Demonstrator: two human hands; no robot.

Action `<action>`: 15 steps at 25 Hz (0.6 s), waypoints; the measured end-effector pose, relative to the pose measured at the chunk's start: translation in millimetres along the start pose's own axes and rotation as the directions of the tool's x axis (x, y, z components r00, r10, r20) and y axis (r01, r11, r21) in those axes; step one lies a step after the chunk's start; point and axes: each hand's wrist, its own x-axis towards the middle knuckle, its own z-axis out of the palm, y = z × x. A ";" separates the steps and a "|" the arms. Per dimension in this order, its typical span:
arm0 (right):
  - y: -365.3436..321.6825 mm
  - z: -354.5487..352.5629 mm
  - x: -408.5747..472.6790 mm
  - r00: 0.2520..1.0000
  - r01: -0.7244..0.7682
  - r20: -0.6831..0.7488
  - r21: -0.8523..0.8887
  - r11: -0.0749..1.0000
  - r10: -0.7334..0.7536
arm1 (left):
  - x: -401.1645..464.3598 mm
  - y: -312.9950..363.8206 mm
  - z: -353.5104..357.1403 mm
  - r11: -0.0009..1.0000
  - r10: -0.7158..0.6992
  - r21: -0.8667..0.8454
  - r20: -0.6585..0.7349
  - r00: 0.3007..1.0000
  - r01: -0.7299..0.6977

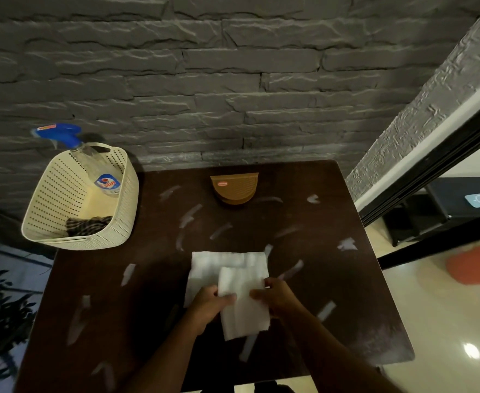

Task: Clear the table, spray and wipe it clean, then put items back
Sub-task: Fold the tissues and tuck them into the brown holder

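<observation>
Table of dark brown wood grain, roughly square with rounded corners, set against a wall of rough grey stone-textured blocks; its top is scattered with pale, torn-looking scraps and streaks. Near the middle of the near half lie white paper napkins, soft and faintly ribbed, one flat rectangular sheet on the table with a second folded piece overlapping it toward the near edge. The left hand has its thumb and fingers curled onto the left edge of the folded piece, pinching it; the right hand pinches the right edge of the same piece, fingers bent around the paper. Both forearms enter from the near edge. At the far middle of the table stands a napkin holder, tan-brown plastic, semicircular with a flat top edge, a woven-pattern face and a small oval label at its left. Beside the far left corner of the table is a basket, cream plastic with rounded corners and rows of small perforations in its walls; whether it touches the table cannot be told. Inside it leans a spray bottle, clear-bodied with a blue trigger head rising above the rim, and a dark checked cloth lies crumpled at its near end. To the right, a glossy pale floor carries an orange bucket.
</observation>
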 end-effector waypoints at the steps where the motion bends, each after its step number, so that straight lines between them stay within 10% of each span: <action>1: 7.1 1.1 0.8 1.000 -0.019 -0.005 -0.024 1.000 0.019 | -2.7 -6.9 1.6 1.000 0.006 -0.005 0.005 1.000 -0.006; 9: -4.5 -6.1 16.8 0.976 0.098 -0.190 -0.049 0.994 -0.106 | 13.1 9.9 -5.0 0.992 0.115 -0.037 -0.151 0.982 -0.122; 15: -3.1 -12.2 35.3 0.962 0.026 -0.261 -0.228 0.973 -0.087 | 33.5 -4.7 -41.3 0.943 0.136 0.330 -0.511 0.849 0.048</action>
